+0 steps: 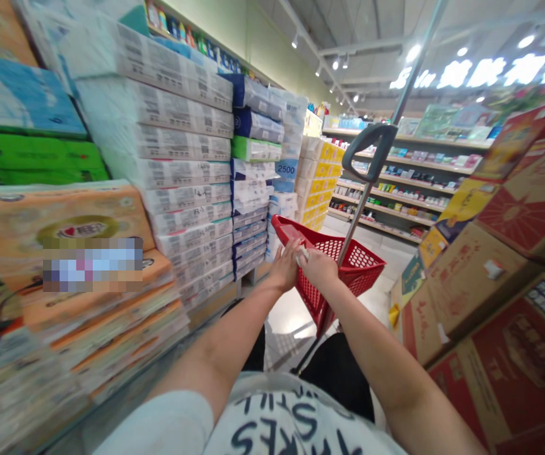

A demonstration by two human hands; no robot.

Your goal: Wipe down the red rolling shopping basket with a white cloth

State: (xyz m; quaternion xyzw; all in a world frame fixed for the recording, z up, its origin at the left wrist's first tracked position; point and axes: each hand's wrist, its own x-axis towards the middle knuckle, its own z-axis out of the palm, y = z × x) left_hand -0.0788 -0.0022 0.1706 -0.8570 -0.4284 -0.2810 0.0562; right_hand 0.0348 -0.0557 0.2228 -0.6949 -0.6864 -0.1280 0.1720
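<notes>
A red plastic shopping basket [354, 265] on wheels stands on the floor in front of me, its grey pull handle [373, 150] raised on a metal rod. My left hand [284, 263] and my right hand [318, 266] meet over the basket's near rim. The left fingers stretch forward, apart. The right fingers are curled around something small and pale that I cannot make out, and they touch the left hand.
Tall stacks of packaged tissue [177, 164] line the left side of the aisle. Red and brown cardboard boxes [504, 265] are piled on the right. Shelves of goods [405, 189] run across the far end. A strip of pale floor [291, 322] lies between.
</notes>
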